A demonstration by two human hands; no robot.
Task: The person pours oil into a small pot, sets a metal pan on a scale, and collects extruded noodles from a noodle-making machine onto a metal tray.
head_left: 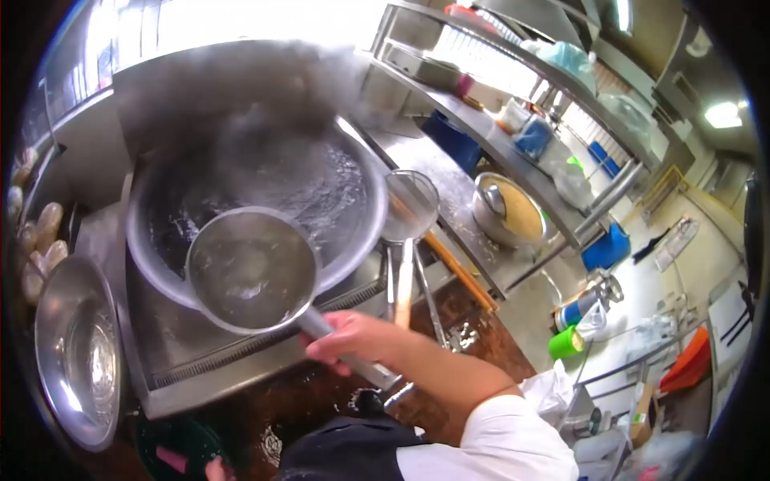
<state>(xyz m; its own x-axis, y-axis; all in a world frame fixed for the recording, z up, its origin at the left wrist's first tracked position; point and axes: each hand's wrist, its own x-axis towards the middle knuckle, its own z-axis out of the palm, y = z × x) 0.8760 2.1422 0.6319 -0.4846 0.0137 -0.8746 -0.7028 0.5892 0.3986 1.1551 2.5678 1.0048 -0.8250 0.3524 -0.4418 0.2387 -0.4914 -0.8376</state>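
My right hand (345, 341) is closed around the handle of a large metal dipper (196, 276). Greyish liquid seems to fill the dipper's round bowl. The bowl is over the near rim of a big metal wok (373, 232), where dark, steaming water ripples. Only a small part of my left hand (216, 470) shows at the bottom edge, beside a dark green tub (188, 433). Most of its fingers are out of sight. A pink object (171, 460) lies in the tub. Right of the wok rests a round mesh strainer (413, 204) with a pale handle.
A shiny steel basin (72, 345) stands at left, below several wrapped pale items (48, 228). At right, a metal pot (513, 212) of yellowish contents sits on a steel counter under shelves (513, 144). A wooden stick (461, 268) lies by the stove. The brown floor (313, 421) looks wet.
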